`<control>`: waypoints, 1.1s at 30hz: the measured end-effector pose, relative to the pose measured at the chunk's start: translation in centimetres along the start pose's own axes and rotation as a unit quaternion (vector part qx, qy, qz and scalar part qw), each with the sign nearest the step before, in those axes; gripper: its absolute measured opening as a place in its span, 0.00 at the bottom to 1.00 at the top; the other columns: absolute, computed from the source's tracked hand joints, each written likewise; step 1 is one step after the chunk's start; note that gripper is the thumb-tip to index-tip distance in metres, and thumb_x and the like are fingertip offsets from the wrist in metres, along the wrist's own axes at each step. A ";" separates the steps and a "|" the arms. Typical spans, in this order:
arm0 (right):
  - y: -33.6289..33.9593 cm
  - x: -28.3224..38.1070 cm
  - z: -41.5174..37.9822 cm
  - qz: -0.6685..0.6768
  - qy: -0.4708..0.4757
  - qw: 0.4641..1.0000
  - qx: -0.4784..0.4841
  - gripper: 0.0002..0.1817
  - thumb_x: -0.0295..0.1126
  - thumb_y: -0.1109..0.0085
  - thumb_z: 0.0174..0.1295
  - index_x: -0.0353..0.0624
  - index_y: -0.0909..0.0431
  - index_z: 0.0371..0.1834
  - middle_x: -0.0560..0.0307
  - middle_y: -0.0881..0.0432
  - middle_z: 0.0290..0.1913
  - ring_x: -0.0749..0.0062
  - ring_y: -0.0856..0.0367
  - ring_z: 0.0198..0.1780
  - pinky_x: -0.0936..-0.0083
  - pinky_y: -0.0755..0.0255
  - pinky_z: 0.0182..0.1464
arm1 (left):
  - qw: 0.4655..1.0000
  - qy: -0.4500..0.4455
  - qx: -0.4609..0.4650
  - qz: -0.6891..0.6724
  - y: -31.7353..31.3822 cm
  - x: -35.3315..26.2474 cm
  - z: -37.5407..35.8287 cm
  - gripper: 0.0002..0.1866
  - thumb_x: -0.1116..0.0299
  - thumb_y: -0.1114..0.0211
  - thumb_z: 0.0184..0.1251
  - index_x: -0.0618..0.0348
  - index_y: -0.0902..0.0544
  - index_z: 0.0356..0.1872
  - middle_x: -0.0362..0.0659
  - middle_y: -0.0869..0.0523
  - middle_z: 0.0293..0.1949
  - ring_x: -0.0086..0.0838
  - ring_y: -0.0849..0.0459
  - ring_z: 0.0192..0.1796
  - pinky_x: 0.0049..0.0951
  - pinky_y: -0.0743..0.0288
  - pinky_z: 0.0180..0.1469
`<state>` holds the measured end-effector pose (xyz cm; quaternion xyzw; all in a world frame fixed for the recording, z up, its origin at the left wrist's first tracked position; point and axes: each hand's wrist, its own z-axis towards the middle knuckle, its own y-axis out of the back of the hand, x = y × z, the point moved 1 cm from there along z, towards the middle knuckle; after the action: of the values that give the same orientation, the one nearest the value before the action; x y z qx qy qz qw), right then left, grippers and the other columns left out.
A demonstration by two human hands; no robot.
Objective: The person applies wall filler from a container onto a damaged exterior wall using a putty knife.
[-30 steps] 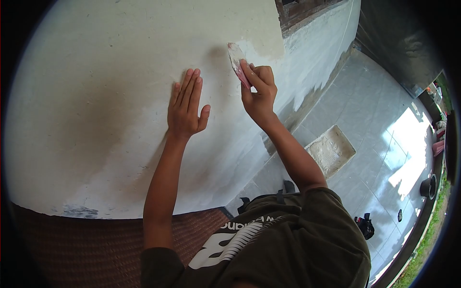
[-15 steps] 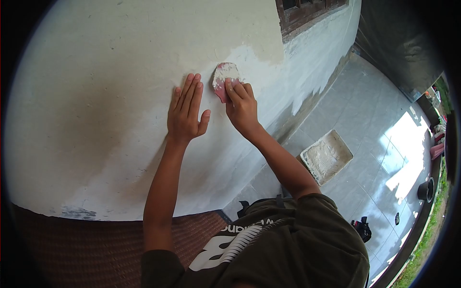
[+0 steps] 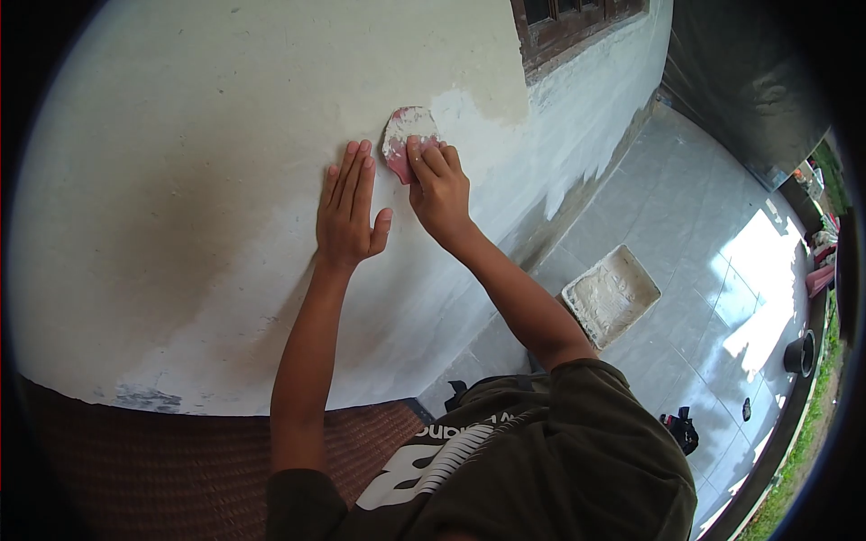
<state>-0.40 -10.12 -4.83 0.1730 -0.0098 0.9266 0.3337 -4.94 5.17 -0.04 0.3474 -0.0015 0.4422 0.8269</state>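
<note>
Flat against the wall (image 3: pixel 244 117) lies my left hand (image 3: pixel 349 207), its fingers stretched upward and the thumb apart. My right hand (image 3: pixel 440 189) grips a pink putty scraper (image 3: pixel 397 158), smeared with white paste, and holds it at the wall just right of my left fingertips. The fingers press on the scraper's face and cover part of it. Around the scraper the wall is cream above and whiter below, with a fresh-looking pale patch to its right.
A rectangular tray of white paste (image 3: pixel 612 296) stands on the grey tiled floor (image 3: pixel 667 225) to the right. A brown window frame (image 3: pixel 577 32) is set in the wall above. Farther right are a black bucket (image 3: pixel 799 354) and a dark bag (image 3: pixel 681 431). Woven brown matting (image 3: pixel 180 469) lies lower left.
My right hand has moved the scraper a little left and up along the wall, closer to my left hand. The left hand has stayed nearly still.
</note>
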 end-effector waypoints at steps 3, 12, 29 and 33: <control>1.8 1.6 -1.8 0.039 -0.038 0.998 0.043 0.29 0.14 0.38 0.45 0.35 0.20 0.57 0.56 0.26 0.35 0.61 0.27 0.38 0.68 0.24 0.34 | 1.000 0.000 -0.013 -0.013 0.1 0.1 0.1 0.32 0.55 0.58 0.79 0.71 0.36 0.72 0.57 0.32 0.73 0.45 0.37 0.78 0.45 0.55 0.80; 7.3 -1.3 0.3 0.609 -0.431 0.663 0.066 0.10 0.15 0.43 0.61 0.31 0.15 0.43 0.50 0.13 0.44 0.66 0.14 0.47 0.63 0.17 0.61 | 1.000 0.006 0.005 -0.002 0.1 0.0 0.1 0.31 0.56 0.56 0.78 0.71 0.36 0.72 0.54 0.32 0.74 0.43 0.38 0.79 0.45 0.55 0.80; -0.5 -4.4 -0.1 -0.030 -0.016 0.999 -0.017 0.31 0.14 0.35 0.42 0.36 0.20 0.58 0.55 0.23 0.39 0.57 0.25 0.41 0.66 0.22 0.38 | 0.998 0.008 0.033 0.045 0.0 -0.3 0.3 0.31 0.56 0.56 0.77 0.69 0.34 0.72 0.52 0.29 0.73 0.40 0.36 0.78 0.43 0.56 0.81; -0.1 -3.0 -2.4 -0.023 -0.072 0.997 0.017 0.29 0.15 0.35 0.47 0.34 0.21 0.58 0.54 0.21 0.40 0.57 0.24 0.41 0.66 0.22 0.37 | 0.998 0.004 0.030 0.051 -0.1 -0.3 0.3 0.31 0.56 0.56 0.77 0.69 0.33 0.71 0.52 0.29 0.73 0.40 0.36 0.78 0.43 0.57 0.81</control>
<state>1.05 -11.54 -8.08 0.2453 -0.0139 0.9038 0.3504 -4.97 4.80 0.06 0.3698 -0.0029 0.4852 0.7923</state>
